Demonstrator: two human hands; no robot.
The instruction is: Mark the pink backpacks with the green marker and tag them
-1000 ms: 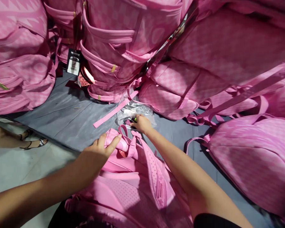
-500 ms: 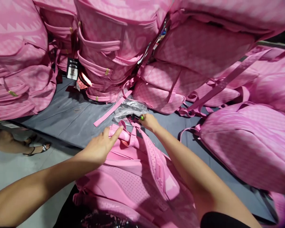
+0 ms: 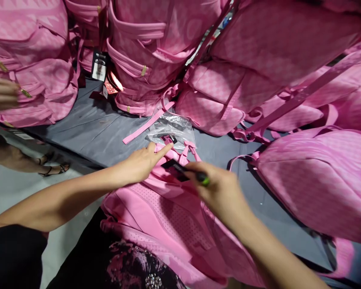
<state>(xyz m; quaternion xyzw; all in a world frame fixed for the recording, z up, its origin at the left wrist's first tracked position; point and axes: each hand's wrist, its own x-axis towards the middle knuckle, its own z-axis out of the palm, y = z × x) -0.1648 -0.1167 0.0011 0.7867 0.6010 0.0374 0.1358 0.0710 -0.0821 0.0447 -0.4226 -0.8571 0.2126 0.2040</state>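
A pink backpack (image 3: 168,216) lies in front of me, its dotted back panel and shoulder straps facing up. My left hand (image 3: 138,163) grips its top edge near the handle loop, index finger stretched toward the straps. Just right of it, my right hand (image 3: 219,186) is closed around a small black and green tool (image 3: 202,178), whose kind I cannot make out. A black tag (image 3: 175,169) sticks out at the right fingertips, over the bag's top. Behind the bag's top, clear plastic wrap (image 3: 173,128) lies on the table beside a loose pink strap (image 3: 147,124).
Several pink checkered backpacks (image 3: 138,60) stand along the back of the grey-covered table (image 3: 87,120). Another pink backpack (image 3: 313,188) lies at the right. One bears a black and white tag (image 3: 99,66). At the left edge another person's hand (image 3: 1,94) and sandalled foot (image 3: 55,170) show.
My right hand has drawn back toward me from the bag's top with the tool, and the black tag now shows by its fingers. Another person's hand has entered at the left.
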